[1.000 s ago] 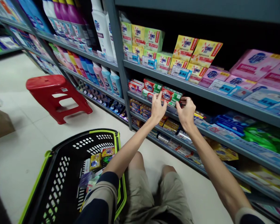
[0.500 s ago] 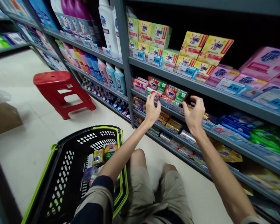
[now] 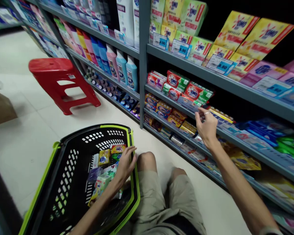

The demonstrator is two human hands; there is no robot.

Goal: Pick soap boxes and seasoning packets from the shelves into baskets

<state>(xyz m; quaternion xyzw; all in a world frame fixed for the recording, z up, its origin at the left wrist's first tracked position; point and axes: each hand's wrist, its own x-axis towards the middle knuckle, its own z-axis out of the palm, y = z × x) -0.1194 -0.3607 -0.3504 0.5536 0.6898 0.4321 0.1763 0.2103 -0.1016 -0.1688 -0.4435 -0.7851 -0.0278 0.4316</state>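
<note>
My left hand (image 3: 126, 164) is over the right side of the black shopping basket (image 3: 71, 143), its fingers apart and nothing in them. Under it in the basket lie several small boxes, among them a yellow box (image 3: 104, 158) and an orange-red OMO box (image 3: 118, 148). My right hand (image 3: 207, 127), with a ring on one finger, is at the front edge of the middle shelf, by a grey label strip (image 3: 186, 103). Its fingers are bent but apart, with nothing visible in them. Just left of it are red-green OMO soap packs (image 3: 198, 92) and a white-red-green pack (image 3: 171, 91).
A red plastic stool (image 3: 63, 83) stands on the floor beyond the basket. Bottles (image 3: 131, 73) line the shelves to the left. Yellow OMO boxes (image 3: 236, 29) stand on the shelf above my right hand. A cardboard box (image 3: 1, 109) is at the far left.
My left hand has moved away from the soap packs on the shelf, down and left to the basket. My right hand stays by the shelf edge, now slightly lower. The view has shifted downward.
</note>
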